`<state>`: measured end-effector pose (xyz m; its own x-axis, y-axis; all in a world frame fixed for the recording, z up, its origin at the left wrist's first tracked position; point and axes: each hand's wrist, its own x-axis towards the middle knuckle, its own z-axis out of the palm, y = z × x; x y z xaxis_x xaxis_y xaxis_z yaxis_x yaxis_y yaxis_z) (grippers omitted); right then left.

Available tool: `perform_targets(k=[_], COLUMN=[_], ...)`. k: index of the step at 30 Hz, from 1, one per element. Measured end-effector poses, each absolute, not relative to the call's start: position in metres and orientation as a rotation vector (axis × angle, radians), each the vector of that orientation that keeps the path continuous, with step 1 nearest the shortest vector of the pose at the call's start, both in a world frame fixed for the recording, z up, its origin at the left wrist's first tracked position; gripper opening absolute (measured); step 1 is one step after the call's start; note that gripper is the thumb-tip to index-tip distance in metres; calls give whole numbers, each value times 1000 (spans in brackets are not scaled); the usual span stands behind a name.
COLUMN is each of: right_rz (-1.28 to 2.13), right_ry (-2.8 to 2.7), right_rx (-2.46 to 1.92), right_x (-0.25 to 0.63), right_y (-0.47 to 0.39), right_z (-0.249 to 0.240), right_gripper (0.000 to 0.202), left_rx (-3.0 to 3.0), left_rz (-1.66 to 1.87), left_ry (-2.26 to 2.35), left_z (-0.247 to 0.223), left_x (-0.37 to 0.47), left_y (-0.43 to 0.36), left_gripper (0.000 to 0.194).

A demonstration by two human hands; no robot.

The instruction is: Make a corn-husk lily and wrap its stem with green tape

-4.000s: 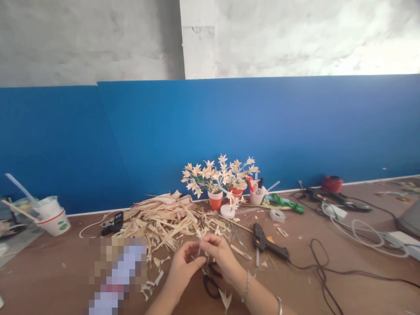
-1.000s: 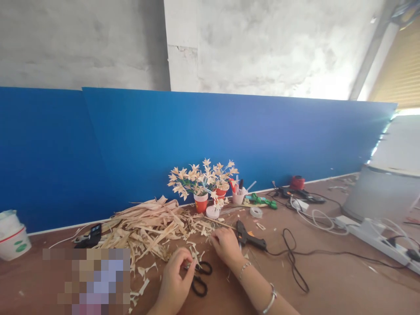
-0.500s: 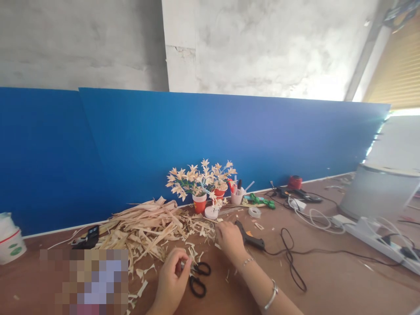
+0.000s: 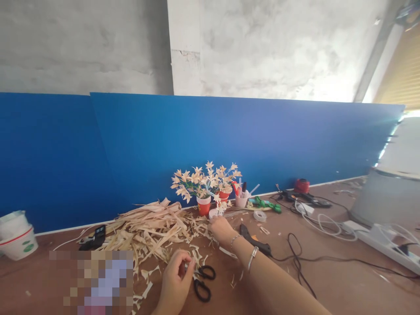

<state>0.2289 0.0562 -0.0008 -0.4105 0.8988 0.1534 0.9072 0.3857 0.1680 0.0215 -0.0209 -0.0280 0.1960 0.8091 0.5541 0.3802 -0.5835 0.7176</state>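
Observation:
Thumb and fingertips pressed together, my left hand (image 4: 178, 274) is beside black-handled scissors (image 4: 202, 280) lying on the table; anything in its pinch is too small to name. My right hand (image 4: 222, 229) reaches to the small white round container (image 4: 215, 213), its fingertips hidden behind the hand. Pale husk flowers (image 4: 197, 179) stand in red paper cups (image 4: 203, 206) just beyond. Dried husk strips (image 4: 154, 227) are heaped left of the right hand. A black glue gun (image 4: 254, 240) lies to its right.
On the right are a white power strip (image 4: 383, 247), looping cables and a grey bucket (image 4: 377, 197). A roll of tape (image 4: 260, 216) and a cup of tools (image 4: 241, 200) are near the blue panel (image 4: 229, 131). White bowls (image 4: 19, 240) stand far left.
My right hand has moved forward and left, from beside the glue gun to the white container. My left hand keeps its pinch near the scissors. The view has shifted slightly.

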Motion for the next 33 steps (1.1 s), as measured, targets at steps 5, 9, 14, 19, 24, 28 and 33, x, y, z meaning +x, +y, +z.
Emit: perform_targets(k=[5,9,14,19,24,28,33], right_rz=[-391,-433,-437,-423,-376,-312,-328], right_ry=[-2638,-2593,-2537,-2483,-2403,-2351,-2371], right_rx=[-1637,-1628,-1582,-1517,-1324,-1125,-932], right_x=[225,214,190,165,140,117,85], right_y=[62,59,51,42,25,15,9], right_z=[-3,-2,6,21,47,68,82], right_gripper=[16,19,15,14,15,10,8], left_rx=[2058,2081,2083,2079,2046,2017,1992], left_rz=[1380,1397,1402,1429,1485,1512,1634], left_ry=[1096,1093,1102,1088,1143,1186,1160], left_z=[-31,-32,-30,-30,-34,-37,-31], left_x=[21,21,21,20,17,15,16], left_y=[-21,-21,-21,-20,-18,-17,-15], left_gripper=[12,12,12,12,14,15,20])
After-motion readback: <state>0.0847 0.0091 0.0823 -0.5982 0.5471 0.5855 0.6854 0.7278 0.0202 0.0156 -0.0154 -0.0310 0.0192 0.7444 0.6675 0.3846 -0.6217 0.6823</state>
